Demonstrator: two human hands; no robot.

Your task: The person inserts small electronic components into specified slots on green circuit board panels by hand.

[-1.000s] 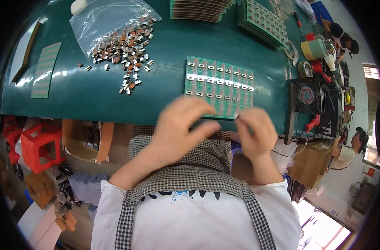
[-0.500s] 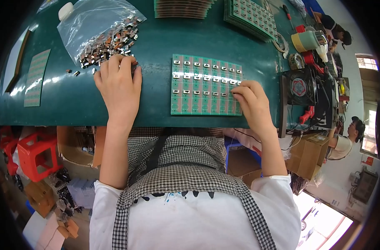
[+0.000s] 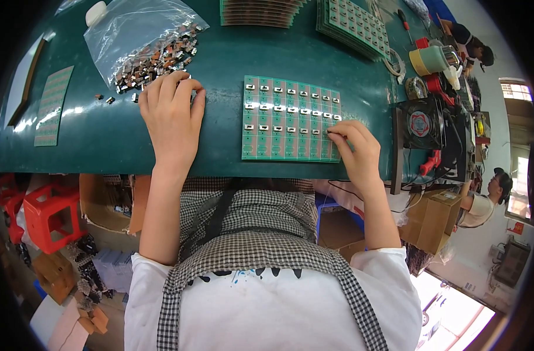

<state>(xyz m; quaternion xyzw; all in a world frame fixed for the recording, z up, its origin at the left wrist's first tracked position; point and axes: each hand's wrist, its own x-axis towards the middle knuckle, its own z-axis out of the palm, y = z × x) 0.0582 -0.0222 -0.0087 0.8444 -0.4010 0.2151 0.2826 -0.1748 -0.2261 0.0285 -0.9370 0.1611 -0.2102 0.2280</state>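
Note:
A green circuit board panel (image 3: 267, 145) lies flat on the table before me, with three rows of small slide switches standing on it. At the right end of its third row, my right hand (image 3: 360, 153) pinches a small slide switch (image 3: 329, 132) between thumb and forefinger, against the board. To the left, my left hand (image 3: 172, 120) rests at the near edge of a heap of loose slide switches (image 3: 156, 61). Its fingers are curled and bent toward the thumb; whatever lies between the fingertips is mostly hidden. The heap spills from a clear plastic bag (image 3: 135, 26).
Stacked boards (image 3: 258, 14) and a stack of filled boards (image 3: 355, 26) stand at the back. A bare board (image 3: 54, 105) lies far left. On the right are a fan (image 3: 422, 124), a red-handled screwdriver (image 3: 403, 17) and cables. Other people are beyond, at right.
My right hand has shifted slightly down at the third row's end, and the pinched switch now shows at its fingertips. The left hand stays by the heap, its fingers slightly more curled.

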